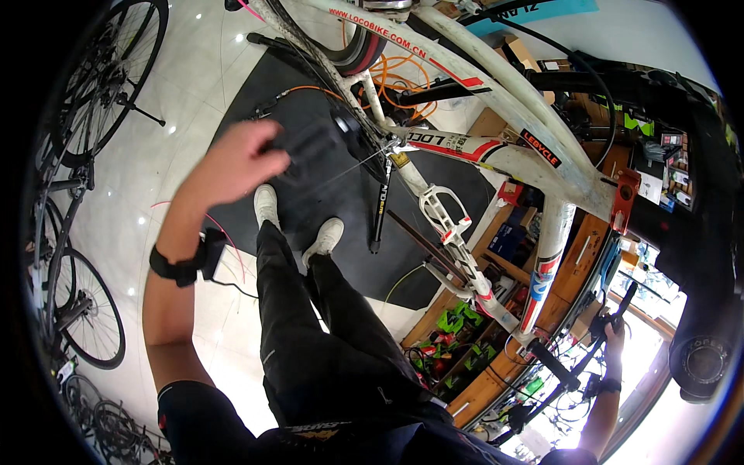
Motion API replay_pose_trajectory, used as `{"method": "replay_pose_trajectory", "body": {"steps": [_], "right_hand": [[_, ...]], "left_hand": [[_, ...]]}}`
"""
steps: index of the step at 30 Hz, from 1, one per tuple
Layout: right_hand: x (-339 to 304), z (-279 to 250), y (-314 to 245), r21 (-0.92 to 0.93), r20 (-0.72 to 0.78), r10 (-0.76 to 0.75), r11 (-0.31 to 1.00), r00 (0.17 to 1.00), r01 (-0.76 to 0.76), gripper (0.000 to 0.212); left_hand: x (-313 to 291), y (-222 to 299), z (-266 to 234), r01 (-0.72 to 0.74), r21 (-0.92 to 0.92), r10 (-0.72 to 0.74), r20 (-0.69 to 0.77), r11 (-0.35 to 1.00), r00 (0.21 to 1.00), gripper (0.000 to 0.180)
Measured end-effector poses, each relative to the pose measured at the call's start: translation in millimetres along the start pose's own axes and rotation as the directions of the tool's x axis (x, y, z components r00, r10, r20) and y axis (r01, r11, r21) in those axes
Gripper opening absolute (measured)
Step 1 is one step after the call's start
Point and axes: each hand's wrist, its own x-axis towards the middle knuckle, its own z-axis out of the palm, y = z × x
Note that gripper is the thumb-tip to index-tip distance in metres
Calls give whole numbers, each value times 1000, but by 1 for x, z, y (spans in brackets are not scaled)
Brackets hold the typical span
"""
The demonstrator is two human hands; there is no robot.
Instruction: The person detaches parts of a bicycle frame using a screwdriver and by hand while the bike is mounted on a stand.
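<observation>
A white bicycle frame [570, 159] with red and black markings hangs in front of me and to my right. My left hand [236, 159], blurred by motion, has its fingers curled at a smeared black part that looks like a pedal [306, 147], left of the frame's bottom bracket. Its exact outline is lost in the blur. Far to the right, my right hand [614, 341] is closed round the black handlebar [621, 310]. A white bottle cage [446, 211] is fixed to the frame tube between the two hands.
A red clamp [625, 201] meets the frame beside a thick black stand [697, 256]. Underfoot lies a black mat [364, 267]. An orange hose [403, 74] coils behind the frame. Parked bicycles [85, 302] line the left. A wooden cabinet [577, 252] with parts stands right.
</observation>
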Motion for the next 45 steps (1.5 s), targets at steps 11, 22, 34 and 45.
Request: {"method": "replay_pose_trajectory", "body": {"steps": [11, 22, 34, 45], "right_hand": [[30, -16, 37, -347, -290, -21, 934, 957, -85, 28], [-10, 33, -53, 160, 87, 60, 984, 994, -73, 53], [-16, 7, -30, 153, 129, 106, 980, 986, -126, 81], [-1, 21, -45, 132, 150, 107, 983, 983, -127, 74]], "left_hand": [[29, -90, 239, -74, 254, -46, 439, 964, 897, 29], [103, -193, 133, 421, 412, -350, -240, 808, 906, 24], [2, 5, 31, -6, -59, 7, 28, 998, 1000, 28], [57, -143, 246, 246, 398, -334, 167, 884, 928, 21]]}}
